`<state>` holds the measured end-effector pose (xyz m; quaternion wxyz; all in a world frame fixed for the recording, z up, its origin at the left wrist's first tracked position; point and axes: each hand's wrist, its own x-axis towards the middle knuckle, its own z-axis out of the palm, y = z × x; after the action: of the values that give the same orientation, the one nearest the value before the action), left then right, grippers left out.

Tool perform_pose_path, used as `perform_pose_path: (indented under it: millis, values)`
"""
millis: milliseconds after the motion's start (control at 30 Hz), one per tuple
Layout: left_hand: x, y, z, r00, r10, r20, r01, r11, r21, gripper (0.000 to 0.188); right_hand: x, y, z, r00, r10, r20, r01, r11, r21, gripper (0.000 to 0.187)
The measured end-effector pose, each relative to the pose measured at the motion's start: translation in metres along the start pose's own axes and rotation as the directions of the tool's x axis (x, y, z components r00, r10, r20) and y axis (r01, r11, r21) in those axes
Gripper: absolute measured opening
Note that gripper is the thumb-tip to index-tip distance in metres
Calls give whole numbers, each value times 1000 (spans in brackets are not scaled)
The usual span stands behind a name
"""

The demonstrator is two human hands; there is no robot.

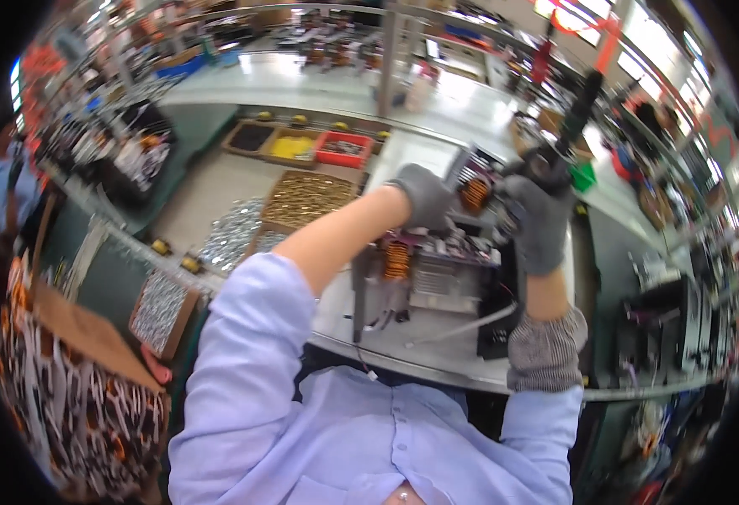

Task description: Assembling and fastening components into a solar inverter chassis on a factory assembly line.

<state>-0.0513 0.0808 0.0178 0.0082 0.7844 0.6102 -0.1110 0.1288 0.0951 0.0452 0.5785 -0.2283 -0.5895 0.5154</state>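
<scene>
In front of me lies an electronics assembly with copper coils (396, 261) and a silver finned block (443, 284). My left hand (427, 195), in a grey glove, curls over its upper left part; the fingers are partly hidden, and what they grip cannot be made out. On the right, my gloved right hand (540, 220) is closed round the lower part of a black power screwdriver (552, 162) hanging from an orange cord. Its tip is hidden by the hand and parts. Another copper coil (473, 195) sits between both hands.
Brass-coloured standoffs fill a tray (309, 199) at left, beside loose silver screws (233, 236). Behind stand a red bin (344, 148) and a yellow-filled bin (293, 147). A carton of silver parts (164, 313) is lower left. Black housings (668, 324) stand at right. A metal post (389, 63) rises behind.
</scene>
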Motion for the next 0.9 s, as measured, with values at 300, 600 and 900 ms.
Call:
perform_pose_path:
  millis: [300,600,900]
  values:
    - [12,11,23,976,134,-170,-107,981,160,36,-10,-5,-4,997,-61,36,63,995,-71,37]
    - [5,12,26,984,76,-162,-62,994,89,45,-8,0,-7,1000,-19,18,20,999,-34,37]
    - [-27,-35,8,991,-88,102,96,993,-72,53,-2,2,-10,998,3,63,-1,999,-40,42]
